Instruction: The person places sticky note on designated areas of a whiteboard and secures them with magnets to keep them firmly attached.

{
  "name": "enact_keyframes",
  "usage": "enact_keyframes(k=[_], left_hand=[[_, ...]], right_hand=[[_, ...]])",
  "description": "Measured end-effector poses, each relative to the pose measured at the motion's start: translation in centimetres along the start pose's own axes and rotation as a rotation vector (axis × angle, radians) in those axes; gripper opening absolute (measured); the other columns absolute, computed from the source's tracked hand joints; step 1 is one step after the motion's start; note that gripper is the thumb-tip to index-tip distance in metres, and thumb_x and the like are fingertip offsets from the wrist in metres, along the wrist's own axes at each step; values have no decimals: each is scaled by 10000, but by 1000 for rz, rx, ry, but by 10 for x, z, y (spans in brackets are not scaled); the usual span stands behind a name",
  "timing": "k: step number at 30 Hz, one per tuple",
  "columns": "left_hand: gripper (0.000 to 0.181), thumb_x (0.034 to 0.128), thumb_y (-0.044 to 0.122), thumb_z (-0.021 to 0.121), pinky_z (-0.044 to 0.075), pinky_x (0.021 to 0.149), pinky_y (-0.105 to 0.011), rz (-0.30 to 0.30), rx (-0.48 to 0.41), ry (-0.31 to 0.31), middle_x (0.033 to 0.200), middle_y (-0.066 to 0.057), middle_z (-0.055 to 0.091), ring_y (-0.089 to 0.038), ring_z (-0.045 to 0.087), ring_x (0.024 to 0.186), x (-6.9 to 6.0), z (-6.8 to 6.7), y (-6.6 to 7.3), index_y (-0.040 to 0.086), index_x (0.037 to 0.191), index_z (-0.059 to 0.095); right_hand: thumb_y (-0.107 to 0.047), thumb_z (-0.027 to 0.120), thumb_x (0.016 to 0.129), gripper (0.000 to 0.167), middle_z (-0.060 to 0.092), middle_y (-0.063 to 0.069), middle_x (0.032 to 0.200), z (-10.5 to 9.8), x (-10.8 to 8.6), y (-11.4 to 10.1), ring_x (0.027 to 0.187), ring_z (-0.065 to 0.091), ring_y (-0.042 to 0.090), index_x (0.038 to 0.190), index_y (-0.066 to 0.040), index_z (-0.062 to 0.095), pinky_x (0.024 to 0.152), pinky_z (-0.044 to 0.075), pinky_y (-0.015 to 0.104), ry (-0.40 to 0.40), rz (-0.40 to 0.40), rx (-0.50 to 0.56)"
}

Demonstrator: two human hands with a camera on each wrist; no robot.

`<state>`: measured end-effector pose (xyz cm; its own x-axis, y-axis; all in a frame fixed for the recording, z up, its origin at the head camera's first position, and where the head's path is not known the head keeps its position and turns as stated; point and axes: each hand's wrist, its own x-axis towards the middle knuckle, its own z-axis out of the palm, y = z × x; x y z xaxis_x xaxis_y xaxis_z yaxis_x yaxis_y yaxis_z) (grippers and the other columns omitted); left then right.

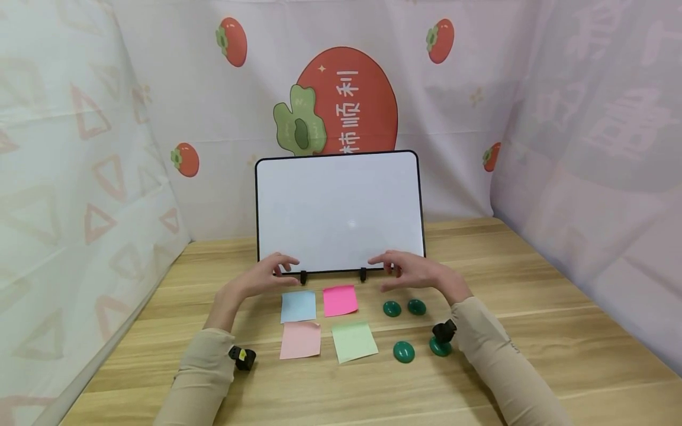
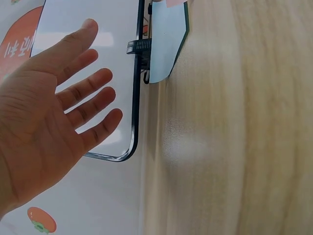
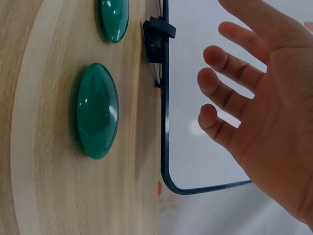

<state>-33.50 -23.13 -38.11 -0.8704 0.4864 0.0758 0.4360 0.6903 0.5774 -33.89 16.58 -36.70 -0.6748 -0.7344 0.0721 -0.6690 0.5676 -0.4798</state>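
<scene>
Beige sleeves [image 1: 508,370] at frame bottom; left grip [image 1: 261,278] and right grip [image 1: 412,271] released, before lower corners of whiteboard [image 1: 338,207], standing centre-frame on bench [image 1: 319,393]; blue note [image 1: 298,307] just below left grip, green discs [image 1: 392,309] below right.

Your sleeved left arm [image 1: 199,376] and sleeved right arm [image 1: 501,361] reach forward, the left wrist [image 1: 225,305] and right wrist [image 1: 455,289] bare and angled inward. Your left grip [image 1: 266,275] and right grip [image 1: 412,271] point toward each other, well apart. On the left, your fingers [image 2: 94,105] spread loosely, slightly bent, with the thumb [image 2: 68,46] held away from them. On the right, your fingers curve softly with gaps between them. Both palms show in the wrist views.
</scene>
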Motion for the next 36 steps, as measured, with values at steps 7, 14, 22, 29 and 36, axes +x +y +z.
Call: enact_keyframes(k=[7, 14, 22, 29, 36], left_hand=[[512, 897, 365, 732, 487, 817, -343, -20, -74, -30, 1106, -50, 640, -186, 574, 953, -1, 0, -6, 98, 1317, 611], [385, 904, 351, 725, 477, 793, -315, -47, -119, -14, 1063, -22, 664, -170, 565, 920, -4, 1, -22, 131, 1218, 684], [334, 921, 363, 701, 499, 832, -336, -87, -159, -55, 1117, -26, 708, -165, 599, 962, -7, 0, -30, 137, 1166, 718], [336, 932, 307, 691, 518, 694, -298, -153, -171, -169, 949, -49, 709, -149, 608, 741, -11, -2, -29, 78, 1177, 709], [355, 903, 285, 728, 500, 664, -294, -153, -152, -211, 971, -29, 709, -144, 580, 715, -12, -2, -28, 64, 1181, 713]], right_hand=[[-262, 726, 913, 554, 586, 51, 901, -1, -4, 5, 798, 493, 151, 1400, -77, 538, 711, 419, 258, -59, 28, 17], [-271, 737, 903, 522, 495, -30, 789, 0, -6, 12, 728, 454, 126, 1364, -86, 578, 675, 388, 257, -85, 71, 41], [-301, 750, 890, 514, 520, -28, 783, 3, -7, 20, 733, 465, 140, 1367, -183, 602, 653, 385, 267, -174, 167, 91], [-287, 777, 864, 486, 528, -12, 794, 4, -9, 20, 726, 463, 151, 1326, -225, 641, 641, 379, 265, -200, 189, 117], [-288, 788, 851, 459, 517, -27, 775, 9, -9, 26, 696, 448, 130, 1291, -261, 663, 637, 373, 261, -233, 193, 126]])
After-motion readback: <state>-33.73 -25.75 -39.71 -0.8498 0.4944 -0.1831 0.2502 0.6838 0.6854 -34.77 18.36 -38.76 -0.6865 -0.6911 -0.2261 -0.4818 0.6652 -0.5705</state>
